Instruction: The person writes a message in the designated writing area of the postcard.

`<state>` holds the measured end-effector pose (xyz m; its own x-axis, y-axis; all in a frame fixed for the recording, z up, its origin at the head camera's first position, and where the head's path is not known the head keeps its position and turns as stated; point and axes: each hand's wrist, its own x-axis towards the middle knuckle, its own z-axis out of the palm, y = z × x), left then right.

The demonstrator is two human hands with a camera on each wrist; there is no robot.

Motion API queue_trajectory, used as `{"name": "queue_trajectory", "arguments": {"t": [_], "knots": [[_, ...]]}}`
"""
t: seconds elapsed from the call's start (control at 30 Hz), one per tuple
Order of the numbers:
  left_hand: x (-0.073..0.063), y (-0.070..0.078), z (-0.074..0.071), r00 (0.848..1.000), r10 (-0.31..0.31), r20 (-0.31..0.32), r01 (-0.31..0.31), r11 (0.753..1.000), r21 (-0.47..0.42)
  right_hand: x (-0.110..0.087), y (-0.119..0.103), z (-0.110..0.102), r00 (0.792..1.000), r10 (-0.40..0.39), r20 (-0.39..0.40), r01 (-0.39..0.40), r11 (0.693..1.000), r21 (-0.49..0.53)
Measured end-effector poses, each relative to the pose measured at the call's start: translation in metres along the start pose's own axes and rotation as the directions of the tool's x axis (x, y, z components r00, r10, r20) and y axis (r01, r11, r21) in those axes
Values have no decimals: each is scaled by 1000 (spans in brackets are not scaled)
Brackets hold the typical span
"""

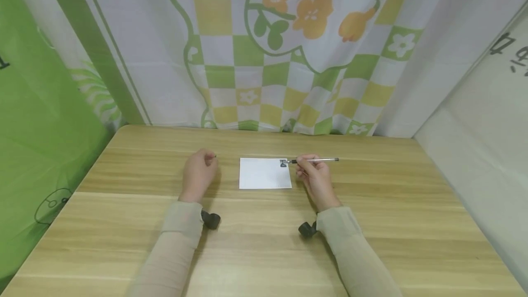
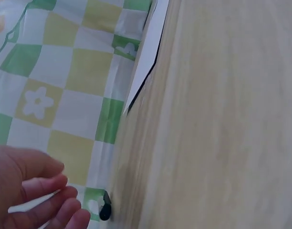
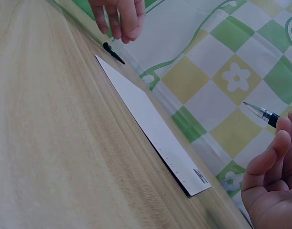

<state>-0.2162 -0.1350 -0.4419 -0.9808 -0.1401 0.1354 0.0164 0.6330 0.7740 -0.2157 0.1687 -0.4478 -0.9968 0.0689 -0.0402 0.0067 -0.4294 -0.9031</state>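
Note:
A white card [image 1: 264,175] lies flat on the table between the two hands, with a small dark printed mark [image 1: 283,163] in its upper right corner. My right hand [image 1: 315,178] pinches a clear-barrelled pen [image 1: 326,160], its tip pointing left over that corner in the head view. The right wrist view shows the pen tip raised off the card. To the card's left, my left hand [image 1: 199,173] hovers with loosely curled fingers and nothing in them. A black pen cap [image 3: 113,52] lies on the table just below the left fingertips.
The wood-grain table [image 1: 255,251] ends at a checked, flowered curtain [image 1: 288,81] behind the card. A green cloth [image 1: 45,118] hangs at the left, a pale one [image 1: 486,150] at the right. Black devices [image 1: 211,220] sit at both wrists.

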Motion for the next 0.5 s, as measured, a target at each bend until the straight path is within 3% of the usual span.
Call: {"name": "queue_trajectory", "arguments": {"t": [0.17, 0.3, 0.5], "knots": [[-1, 7, 2, 986, 146, 84, -154, 984, 90, -1, 0, 0, 1000, 7, 14, -7, 1000, -21], [-3, 15, 6, 963, 185, 194, -214, 967, 140, -3, 1, 0, 1000, 10, 13, -10, 1000, -19], [-9, 27, 12, 890, 245, 384, -336, 922, 191, -1, 0, 0, 1000, 5, 3, -5, 1000, -11]]}}
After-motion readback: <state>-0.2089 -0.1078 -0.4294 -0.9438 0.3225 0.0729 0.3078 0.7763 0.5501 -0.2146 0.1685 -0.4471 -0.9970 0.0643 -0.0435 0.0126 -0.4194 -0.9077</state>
